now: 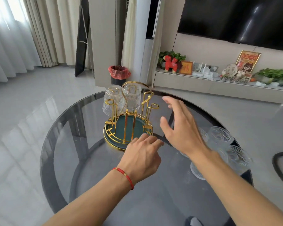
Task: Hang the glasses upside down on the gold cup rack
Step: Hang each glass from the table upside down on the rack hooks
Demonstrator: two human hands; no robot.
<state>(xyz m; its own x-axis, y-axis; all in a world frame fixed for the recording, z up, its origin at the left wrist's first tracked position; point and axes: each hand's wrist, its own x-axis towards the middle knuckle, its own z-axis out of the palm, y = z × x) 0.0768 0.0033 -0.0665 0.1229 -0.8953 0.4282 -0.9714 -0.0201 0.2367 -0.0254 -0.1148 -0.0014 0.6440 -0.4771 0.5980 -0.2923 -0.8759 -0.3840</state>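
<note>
A gold cup rack (128, 126) with a round teal base stands near the middle of a round dark glass table (91, 168), two ribbed clear glasses already hanging upside down on its far prongs: one glass (112, 100) on the rack's far-left side, the other glass (132, 97) just beside it toward the centre, under the looped gold handle. The prongs on the rack's near and right sides stand bare. A person's left hand (143, 158), a red string bracelet (124, 176) at the wrist, reaches to the rack's near rim with fingers loosely curled and slightly apart, their tips at or just short of the gold edge; contact cannot be told. The right hand (181, 128) hovers in the air to the right of the rack, palm turned toward it, fingers spread wide and holding nothing. Farther right of the rack, partly hidden behind the right forearm, a cluster of ribbed glasses (222, 136) waits on the tabletop, rims up. Beyond the rack, on the pale floor, stands a black bin with a red liner (119, 74).
</note>
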